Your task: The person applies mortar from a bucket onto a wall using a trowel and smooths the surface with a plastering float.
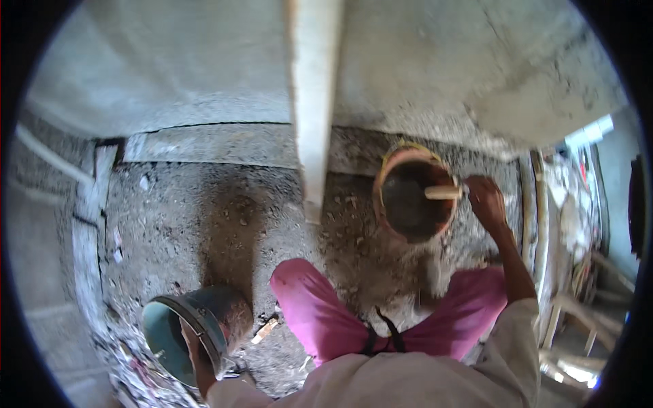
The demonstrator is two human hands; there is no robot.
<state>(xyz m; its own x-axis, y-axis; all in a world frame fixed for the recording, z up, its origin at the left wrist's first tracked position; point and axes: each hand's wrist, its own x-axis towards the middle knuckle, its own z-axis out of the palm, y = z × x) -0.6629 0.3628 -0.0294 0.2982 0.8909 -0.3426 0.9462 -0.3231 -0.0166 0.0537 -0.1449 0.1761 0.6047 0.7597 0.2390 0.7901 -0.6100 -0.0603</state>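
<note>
At the lower left my left hand (195, 347) grips the rim of a greenish bucket (218, 313) that is tipped toward its side on the dirt ground. To the right, an orange bucket (381, 197) stands upright with grey, muddy material (405, 204) inside. My right hand (484, 200) is at that bucket’s right rim, closed on a tool with a pale wooden piece (441, 192) that reaches over the bucket’s mouth; its far part is unclear. My pink-clad knees (306, 299) are bent between the two buckets.
A pale vertical post or board (313, 102) comes down between the buckets against a grey plastered wall (435, 61). A low concrete ledge (211, 143) runs along the back. Bamboo poles (541, 224) and pale clutter (571, 204) lie on the right; rubble (139, 377) edges the left.
</note>
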